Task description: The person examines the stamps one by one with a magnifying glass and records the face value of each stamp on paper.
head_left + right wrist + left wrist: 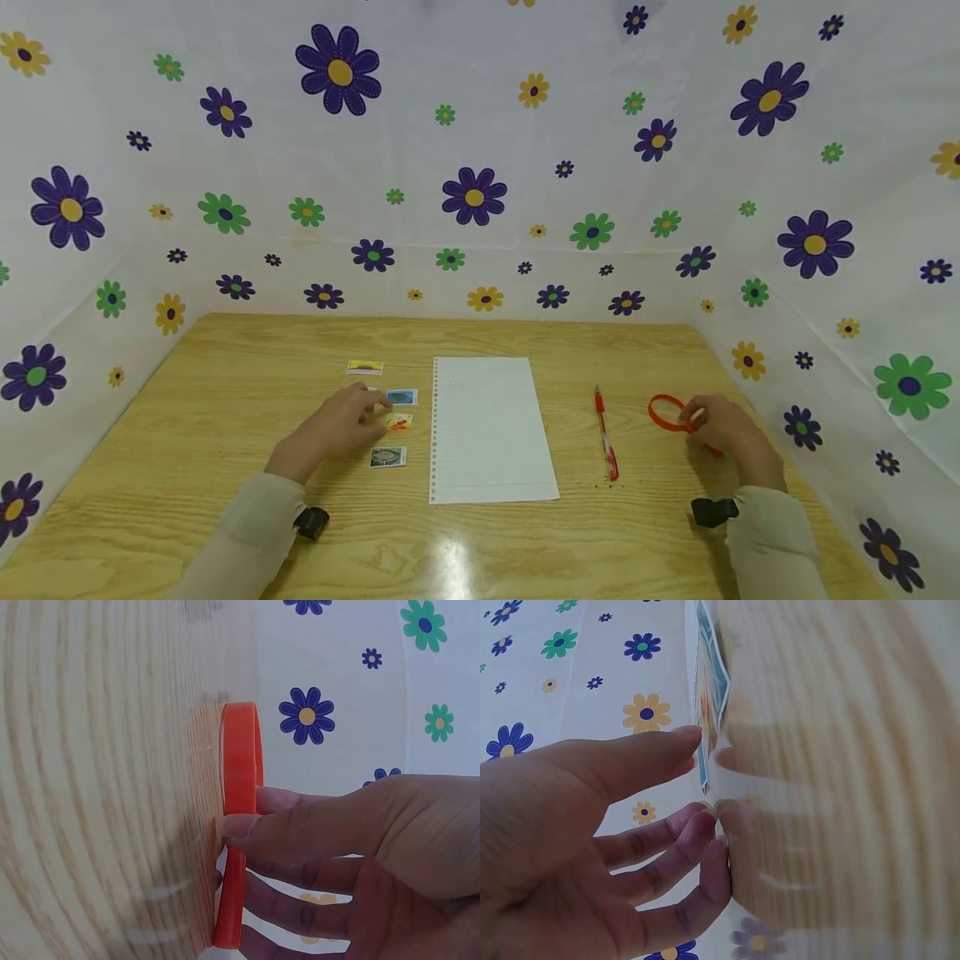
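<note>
In the head view my left hand point(337, 421) is over small picture stamps on the wooden table, its fingers loosely bent and apart. Its fingertips lie by a blue stamp point(405, 397) and its thumb by an orange-and-yellow stamp point(400, 422); whether they touch cannot be told there. The left wrist view has the thumb point(656, 757) overlapping a stamp's edge, with the other fingertips low at the tabletop. At the right, my right hand point(723, 433) grips a red magnifying glass point(660, 422) where ring and handle meet. The right wrist view shows the thumb on its red rim point(240, 757).
A lined sheet of paper point(491, 433) lies mid-table, with a red pen point(604, 433) to its right. A yellow stamp point(365, 367) lies behind the left hand and a grey-green stamp point(388, 457) in front. Flower-printed cloth point(420, 150) walls the back and sides.
</note>
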Demonstrator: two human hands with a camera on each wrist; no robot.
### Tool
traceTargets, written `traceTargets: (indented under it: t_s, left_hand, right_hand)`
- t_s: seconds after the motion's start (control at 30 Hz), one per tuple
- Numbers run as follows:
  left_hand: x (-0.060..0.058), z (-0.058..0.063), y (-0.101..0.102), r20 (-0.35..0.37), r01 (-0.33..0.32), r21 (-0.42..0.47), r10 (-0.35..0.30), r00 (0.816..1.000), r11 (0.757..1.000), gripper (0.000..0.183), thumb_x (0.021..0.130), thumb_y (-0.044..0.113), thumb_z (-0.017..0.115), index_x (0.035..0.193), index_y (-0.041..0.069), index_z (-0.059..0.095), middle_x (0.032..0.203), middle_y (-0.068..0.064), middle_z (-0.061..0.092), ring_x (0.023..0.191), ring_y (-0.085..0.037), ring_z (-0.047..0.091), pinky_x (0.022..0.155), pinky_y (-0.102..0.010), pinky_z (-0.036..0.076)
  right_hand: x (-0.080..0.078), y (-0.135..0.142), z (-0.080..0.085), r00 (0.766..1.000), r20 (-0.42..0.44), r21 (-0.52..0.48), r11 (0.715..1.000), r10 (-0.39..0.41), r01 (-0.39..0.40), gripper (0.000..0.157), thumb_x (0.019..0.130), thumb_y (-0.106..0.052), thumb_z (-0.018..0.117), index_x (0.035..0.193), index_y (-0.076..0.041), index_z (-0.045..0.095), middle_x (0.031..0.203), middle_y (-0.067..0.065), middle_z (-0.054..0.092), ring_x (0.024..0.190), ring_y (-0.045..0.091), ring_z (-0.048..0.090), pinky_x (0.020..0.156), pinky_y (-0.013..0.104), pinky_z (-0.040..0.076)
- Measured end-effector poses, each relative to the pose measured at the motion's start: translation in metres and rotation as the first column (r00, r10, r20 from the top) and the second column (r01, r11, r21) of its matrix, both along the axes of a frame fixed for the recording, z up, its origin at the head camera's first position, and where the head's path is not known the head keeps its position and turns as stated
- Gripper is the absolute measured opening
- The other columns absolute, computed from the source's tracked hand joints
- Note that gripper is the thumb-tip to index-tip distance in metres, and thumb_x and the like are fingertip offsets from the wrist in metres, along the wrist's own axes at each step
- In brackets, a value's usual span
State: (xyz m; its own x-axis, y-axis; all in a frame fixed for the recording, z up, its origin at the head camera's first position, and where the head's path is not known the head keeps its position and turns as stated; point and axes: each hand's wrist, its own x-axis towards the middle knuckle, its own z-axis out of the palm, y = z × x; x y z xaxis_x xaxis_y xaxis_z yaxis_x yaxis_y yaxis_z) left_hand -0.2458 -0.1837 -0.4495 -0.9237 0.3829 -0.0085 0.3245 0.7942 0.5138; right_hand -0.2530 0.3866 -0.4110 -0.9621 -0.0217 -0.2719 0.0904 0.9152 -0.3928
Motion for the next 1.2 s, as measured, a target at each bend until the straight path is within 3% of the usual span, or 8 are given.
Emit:
traceTargets:
  t_s: [0.37,0.57,0.87,1.2]
  left_hand:
    - [0.0032,0.0016,0.0028,0.0,-0.023,-0.021,0.023,1.0,1.0,0.011,0.093,0.012,0.074,0.103,0.011,0.07,0.103,-0.007,0.061,0.096,-0.024,0.058,0.088,-0.044,0.055]
    - [0.0033,0.0008,0.0017,-0.031,-0.004,-0.013,0.004,1.0,1.0,0.01,0.092,0.013,0.074,0.1,0.011,0.069,0.101,-0.006,0.061,0.09,-0.02,0.055,0.08,-0.039,0.051]
    - [0.0057,0.0031,0.0063,-0.039,0.009,-0.036,-0.01,0.999,0.999,0.018,0.093,0.015,0.075,0.11,0.009,0.07,0.106,-0.008,0.063,0.097,-0.024,0.06,0.086,-0.044,0.056]
    - [0.0034,0.0016,0.0064,-0.03,0.0,-0.031,-0.001,1.0,1.0,0.014,0.093,0.01,0.074,0.106,0.012,0.071,0.104,-0.007,0.063,0.099,-0.025,0.06,0.087,-0.044,0.056]
  right_hand:
    - [-0.0009,0.0019,-0.0042,1.0,-0.002,-0.024,1.0,0.005,-0.005,0.026,0.082,0.004,0.077,0.105,0.003,0.063,0.101,0.025,0.069,0.089,0.032,0.062,0.08,0.045,0.055]
    - [-0.0027,0.005,-0.0056,0.999,-0.029,-0.04,0.999,0.033,-0.034,0.025,0.081,0.006,0.074,0.103,0.003,0.065,0.099,0.024,0.07,0.09,0.031,0.064,0.079,0.044,0.055]
    - [-0.0028,0.0044,-0.0061,0.999,-0.026,-0.03,0.999,0.044,-0.045,0.023,0.081,0.007,0.073,0.102,0.002,0.065,0.098,0.023,0.07,0.089,0.031,0.064,0.078,0.043,0.055]
    - [-0.0025,0.0048,-0.0082,0.997,-0.047,-0.033,0.998,0.054,-0.056,0.022,0.082,0.006,0.072,0.102,0.002,0.066,0.097,0.023,0.07,0.09,0.032,0.065,0.078,0.045,0.056]
